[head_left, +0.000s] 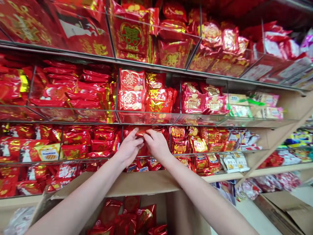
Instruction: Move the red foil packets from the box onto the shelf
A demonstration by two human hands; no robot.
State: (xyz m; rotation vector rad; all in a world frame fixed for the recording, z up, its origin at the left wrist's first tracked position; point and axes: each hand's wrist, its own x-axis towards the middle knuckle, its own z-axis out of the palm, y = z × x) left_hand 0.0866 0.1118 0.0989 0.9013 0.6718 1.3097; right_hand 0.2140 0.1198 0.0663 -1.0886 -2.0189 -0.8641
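My left hand (130, 146) and my right hand (156, 143) meet in a compartment of the third shelf, fingers curled in and fingertips close together. Between the fingertips a red foil snack packet (141, 133) partly shows; both hands seem closed on it, with most of it hidden behind them. More red packets fill the compartment around my hands. Below my forearms stands an open cardboard box (144, 183), one flap raised against the shelf. Loose red snack packets (126, 222) lie inside it.
Clear plastic dividers and front panels (149, 117) edge the shelves. Red and gold packets (132, 36) fill the upper compartments. White packets (234, 162) lie at the right on the lower shelf. Another cardboard box (286, 209) stands on the floor at right.
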